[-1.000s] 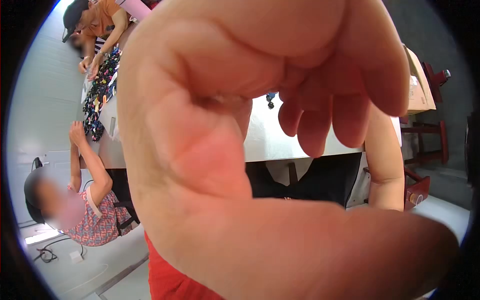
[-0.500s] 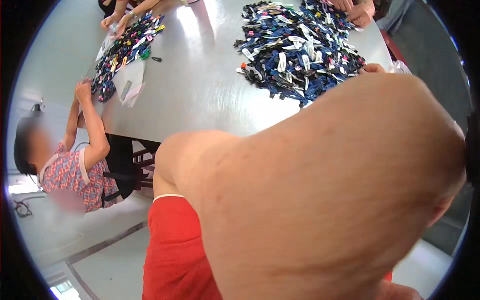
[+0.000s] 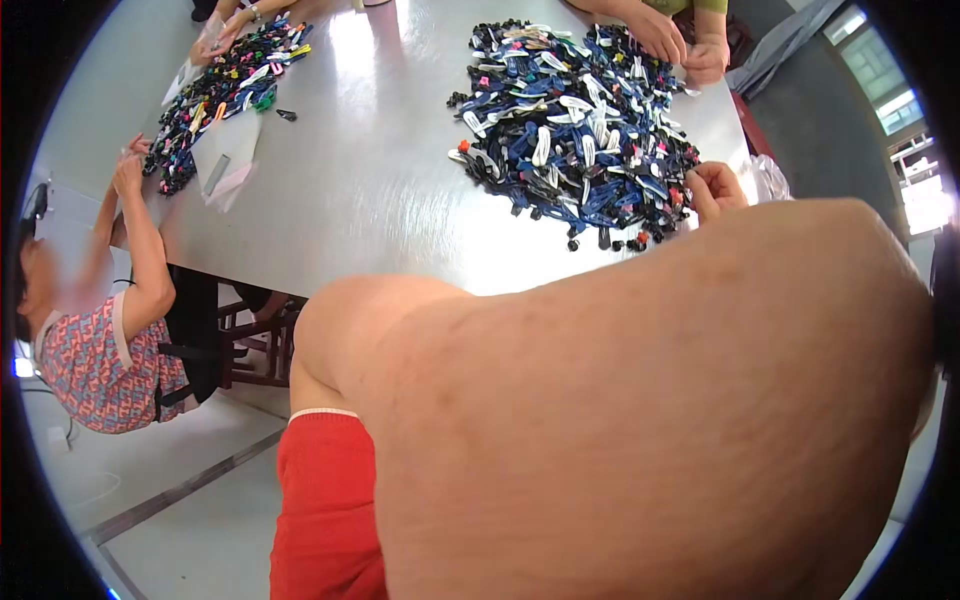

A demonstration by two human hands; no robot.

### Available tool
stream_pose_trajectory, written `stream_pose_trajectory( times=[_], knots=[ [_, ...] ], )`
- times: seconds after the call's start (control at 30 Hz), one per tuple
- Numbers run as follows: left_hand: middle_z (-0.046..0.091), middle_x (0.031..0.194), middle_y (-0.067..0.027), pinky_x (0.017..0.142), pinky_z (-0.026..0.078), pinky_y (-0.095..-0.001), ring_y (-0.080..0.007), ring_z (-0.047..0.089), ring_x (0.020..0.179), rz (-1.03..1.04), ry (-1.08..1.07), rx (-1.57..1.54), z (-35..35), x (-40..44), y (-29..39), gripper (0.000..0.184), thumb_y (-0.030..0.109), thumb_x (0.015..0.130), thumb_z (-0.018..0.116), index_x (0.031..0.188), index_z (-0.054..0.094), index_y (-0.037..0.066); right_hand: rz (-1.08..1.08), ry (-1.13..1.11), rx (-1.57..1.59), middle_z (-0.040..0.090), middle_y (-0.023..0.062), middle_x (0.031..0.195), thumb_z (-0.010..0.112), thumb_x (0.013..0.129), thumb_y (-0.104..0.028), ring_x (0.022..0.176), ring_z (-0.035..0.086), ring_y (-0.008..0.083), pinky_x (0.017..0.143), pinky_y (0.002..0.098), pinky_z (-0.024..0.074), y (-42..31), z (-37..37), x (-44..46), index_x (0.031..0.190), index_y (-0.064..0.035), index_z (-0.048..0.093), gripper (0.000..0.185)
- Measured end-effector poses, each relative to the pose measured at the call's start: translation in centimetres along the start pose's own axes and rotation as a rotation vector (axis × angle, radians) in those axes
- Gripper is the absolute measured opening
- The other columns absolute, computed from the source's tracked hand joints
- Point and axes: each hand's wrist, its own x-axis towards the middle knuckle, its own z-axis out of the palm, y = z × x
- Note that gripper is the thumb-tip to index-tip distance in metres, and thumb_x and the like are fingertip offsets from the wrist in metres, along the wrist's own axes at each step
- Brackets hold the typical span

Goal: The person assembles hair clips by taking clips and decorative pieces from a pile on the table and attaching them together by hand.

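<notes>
My bent left arm (image 3: 620,400) fills the lower right of the view, very close to the camera, below a short red sleeve (image 3: 325,500). Its hand lies past the right edge, out of sight. Beyond it, a hand that appears to be my right hand (image 3: 718,188) rests at the right side of a big pile of hair clips (image 3: 560,130). Its fingers are curled together by the clips; what they hold, if anything, is too small to make out. The pile mixes black, navy and white clips. My raised arm hides the right wrist and forearm.
A co-worker's hands (image 3: 680,45) work at the pile's far end. On the metal table (image 3: 390,200), a second clip pile (image 3: 225,95) lies left, beside white sheets (image 3: 225,150). A person in a patterned shirt (image 3: 100,350) reaches toward it. A clear plastic bag (image 3: 768,178) sits right.
The view has shifted, so the table and piles sit farther left. My left arm still blocks the foreground. The hand at the pile's right side shows more and has come slightly nearer.
</notes>
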Motion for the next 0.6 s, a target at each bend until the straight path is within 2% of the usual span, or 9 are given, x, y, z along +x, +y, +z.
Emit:
stream_pose_trajectory(
  times=[0.1,0.13,0.23,0.27,0.37,0.4,0.5,0.53,0.6],
  knots=[
    [0.061,0.073,-0.0173,0.055,0.047,-0.0357,-0.0282,0.058,0.059,0.021,0.006,0.011,0.0,0.1,0.1,0.027,0.023,0.086,0.064,0.088,0.062,-0.004,-0.134,-0.065,0.005,0.064,-0.0006,0.075,0.070,0.092,-0.011,0.056,0.049,0.0042,0.052,0.0205,0.0378,2.0,-0.6,1.0,0.099,-0.0068,0.061,0.012],
    [0.061,0.073,-0.0174,0.055,0.047,-0.0359,-0.0284,0.057,0.059,0.026,0.018,0.011,0.3,-0.1,0.1,0.027,0.023,0.086,0.064,0.088,0.062,-0.004,0.011,-0.040,-0.163,0.066,0.0032,0.077,0.070,0.091,-0.010,0.057,0.053,0.0061,0.051,0.0220,0.0417,6.2,-3.0,4.1,0.099,-0.0056,0.060,0.013],
    [0.060,0.071,-0.0177,0.054,0.047,-0.0365,-0.0290,0.057,0.057,0.019,0.037,-0.019,1.1,-0.6,0.0,0.027,0.023,0.086,0.064,0.086,0.062,-0.004,0.061,0.063,-0.216,0.067,0.0051,0.076,0.071,0.090,-0.008,0.059,0.057,0.0088,0.050,0.0254,0.0465,6.6,-2.5,3.8,0.098,-0.0045,0.059,0.015],
    [0.060,0.071,-0.0178,0.054,0.046,-0.0366,-0.0293,0.057,0.057,0.012,0.034,-0.022,1.1,-0.7,0.2,0.027,0.023,0.086,0.064,0.086,0.062,-0.004,-0.010,0.037,-0.250,0.067,0.0060,0.077,0.071,0.090,-0.007,0.059,0.060,0.0109,0.049,0.0286,0.0495,7.3,-2.9,4.3,0.098,-0.0039,0.059,0.014],
    [0.059,0.069,-0.0181,0.053,0.046,-0.0372,-0.0299,0.056,0.056,-0.004,0.022,-0.011,1.4,-1.0,-0.3,0.028,0.023,0.086,0.064,0.084,0.062,-0.004,-0.055,0.111,-0.228,0.067,0.0061,0.078,0.070,0.091,-0.008,0.061,0.060,0.0107,0.051,0.0268,0.0493,10.0,-3.3,5.3,0.099,-0.0039,0.059,0.014],
    [0.059,0.069,-0.0182,0.053,0.046,-0.0374,-0.0301,0.056,0.056,-0.010,0.018,-0.012,1.5,-1.0,-0.3,0.028,0.023,0.085,0.064,0.084,0.062,-0.004,-0.049,0.039,-0.243,0.066,0.0034,0.078,0.070,0.092,-0.010,0.061,0.057,0.0072,0.052,0.0227,0.0450,9.6,-3.9,5.4,0.101,-0.0043,0.060,0.014],
    [0.058,0.067,-0.0185,0.052,0.046,-0.0379,-0.0307,0.056,0.054,-0.045,0.013,-0.021,1.8,-1.0,0.1,0.028,0.024,0.085,0.064,0.082,0.061,-0.004,-0.097,-0.119,-0.173,0.064,0.0002,0.077,0.069,0.094,-0.012,0.060,0.051,0.0036,0.052,0.0199,0.0386,4.6,-2.5,2.9,0.101,-0.0055,0.061,0.013],
    [0.058,0.067,-0.0186,0.052,0.046,-0.0381,-0.0309,0.055,0.054,-0.048,0.013,-0.027,2.0,-0.9,0.0,0.028,0.024,0.085,0.064,0.082,0.061,-0.004,-0.040,-0.055,0.023,0.063,-0.0026,0.077,0.068,0.095,-0.014,0.058,0.046,0.0020,0.051,0.0191,0.0340,1.6,0.0,0.7,0.101,-0.0069,0.062,0.011],
    [0.058,0.065,-0.0188,0.052,0.046,-0.0385,-0.0314,0.055,0.053,-0.047,0.010,-0.032,2.3,-0.7,-0.3,0.029,0.024,0.085,0.063,0.081,0.061,-0.004,-0.043,-0.081,-0.071,0.064,-0.0028,0.077,0.068,0.095,-0.014,0.058,0.047,0.0021,0.051,0.0189,0.0344,2.6,-1.1,1.8,0.101,-0.0075,0.062,0.011]
  ],
)
